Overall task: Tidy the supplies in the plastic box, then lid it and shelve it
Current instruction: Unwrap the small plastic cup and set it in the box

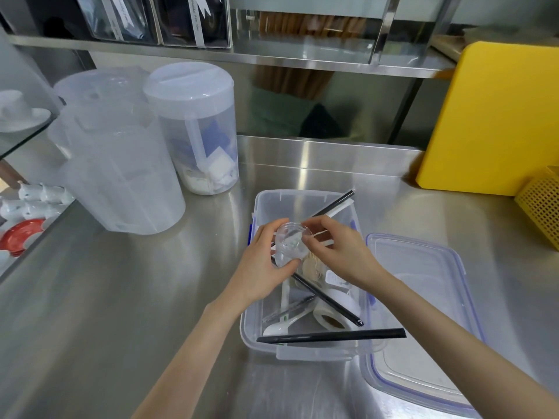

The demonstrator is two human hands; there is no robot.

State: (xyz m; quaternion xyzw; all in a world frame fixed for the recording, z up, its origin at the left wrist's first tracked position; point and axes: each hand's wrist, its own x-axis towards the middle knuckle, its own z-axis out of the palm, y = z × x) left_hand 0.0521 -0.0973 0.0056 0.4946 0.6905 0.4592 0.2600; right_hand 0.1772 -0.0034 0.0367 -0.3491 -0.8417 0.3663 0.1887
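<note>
we hold a small clear cup (289,244) over the plastic box (305,346), which sits on the steel desk (121,297) right in front of us. our left hand (262,267) is curled round the cup's side, and our right hand (335,252) pinches its rim with the fingertips (305,241). we think the step now is to sort the cup and put it down neatly. to do it well, we should keep a soft hold, since the thin cup could bend or pop out, and set it low in a corner so it does not stick up past the rim. three black straws (332,334) are a worry: one lies across the near rim and pokes out on the right, one leans on the far corner and pokes out there, and one lies slanted inside. they all need to lie flat inside, or the lid will not shut. a tape roll (331,316) and a white spoon (278,328) lie at the bottom. the lid (423,313) waits just beside the box on the right, touching its side. the desk is bare to the left and near us, so there is room to move. big clear jugs (121,176) stand at the back left, and a yellow board (490,116) leans at the back right, so we should lift the box straight up to the shelf (211,54) above.
</note>
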